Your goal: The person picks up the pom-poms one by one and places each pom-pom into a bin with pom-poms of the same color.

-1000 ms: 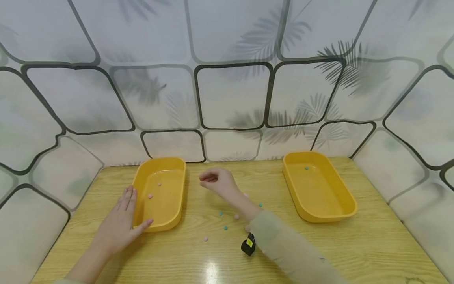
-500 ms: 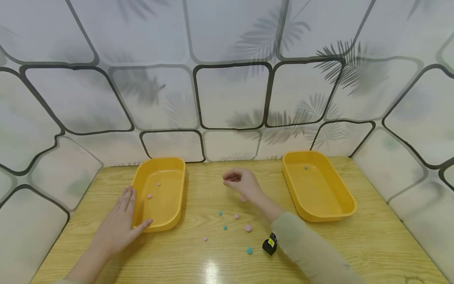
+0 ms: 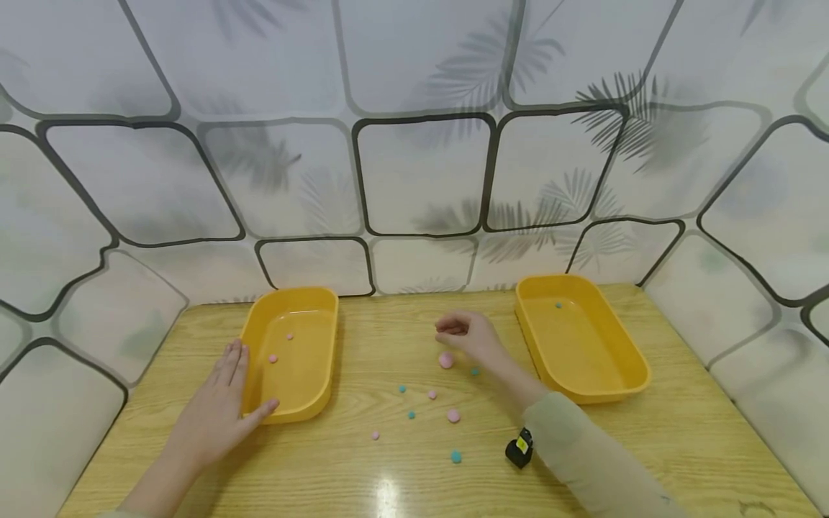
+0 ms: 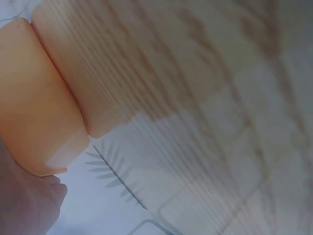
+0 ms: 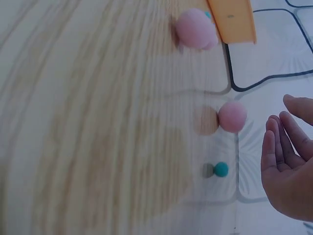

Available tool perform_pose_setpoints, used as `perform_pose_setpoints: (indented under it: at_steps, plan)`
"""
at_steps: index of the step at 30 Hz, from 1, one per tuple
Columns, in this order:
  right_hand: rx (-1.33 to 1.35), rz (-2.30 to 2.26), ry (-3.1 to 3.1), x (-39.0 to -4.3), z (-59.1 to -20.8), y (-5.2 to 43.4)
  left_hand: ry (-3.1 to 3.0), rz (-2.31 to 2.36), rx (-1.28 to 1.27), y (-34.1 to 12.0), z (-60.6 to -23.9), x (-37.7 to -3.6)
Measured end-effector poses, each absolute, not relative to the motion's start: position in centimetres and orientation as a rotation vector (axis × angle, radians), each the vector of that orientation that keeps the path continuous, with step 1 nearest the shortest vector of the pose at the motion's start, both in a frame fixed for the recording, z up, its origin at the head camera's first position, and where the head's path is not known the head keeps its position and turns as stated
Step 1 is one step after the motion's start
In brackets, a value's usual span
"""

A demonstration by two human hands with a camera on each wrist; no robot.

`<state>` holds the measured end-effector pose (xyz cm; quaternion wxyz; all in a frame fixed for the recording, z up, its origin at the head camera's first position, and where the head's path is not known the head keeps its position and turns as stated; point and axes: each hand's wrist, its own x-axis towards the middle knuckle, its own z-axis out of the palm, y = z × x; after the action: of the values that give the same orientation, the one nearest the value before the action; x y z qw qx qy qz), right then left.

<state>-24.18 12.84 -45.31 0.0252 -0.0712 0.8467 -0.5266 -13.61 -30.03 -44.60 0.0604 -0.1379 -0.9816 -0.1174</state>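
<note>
My left hand [image 3: 216, 403] lies spread over the near left edge of the left yellow tray [image 3: 329, 360], fingers along its side and thumb over the rim. Two pink pom-poms [image 3: 273, 358] sit inside that tray. My right hand [image 3: 471, 337] hovers above the table, nearest to a large pink pom-pom [image 3: 446, 360]. In the right wrist view its fingers [image 5: 281, 142] bend loosely, the thumb stands apart, and nothing shows between them. A teal pom-pom [image 3: 475, 372] lies just beneath the right wrist. Several more pink and teal pom-poms [image 3: 453, 415] are scattered on the wood.
A second yellow tray [image 3: 599, 398] stands to the right, with one teal pom-pom [image 3: 558, 305] in it. A black wrist device [image 3: 519, 450] is on my right forearm. Patterned wall panels [image 3: 424, 180] enclose the table [image 3: 363, 482] at the back and sides.
My right hand has moved right, from beside the left tray to above the large pink pom-pom, uncovering pom-poms its arm hid. The left hand has stayed on the tray.
</note>
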Motion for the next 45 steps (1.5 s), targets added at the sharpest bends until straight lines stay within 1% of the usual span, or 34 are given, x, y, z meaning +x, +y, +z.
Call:
perform_pose_setpoints:
  at_steps: [9,16,19,35,45]
  plan:
    - [-0.315,-1.565,2.626,-24.0,-46.2,14.3,-2.932,-0.342,-0.431,-30.0,-44.8,-13.5]
    - [-0.216,-1.542,2.552,-23.6,-47.5,14.9,-2.969,-0.339,-0.412,-30.0,-44.6,-13.5]
    - [-0.226,-1.525,2.537,-23.6,-47.8,15.0,-2.966,-0.337,-0.415,-30.0,-44.6,-13.5]
    - [-0.464,-1.402,2.578,-23.3,-48.3,15.5,-2.914,-0.333,-0.448,-30.2,-45.0,-13.5]
    - [-0.487,-1.401,2.597,-23.5,-48.4,15.4,-2.942,-0.326,-0.435,-30.2,-44.9,-13.6]
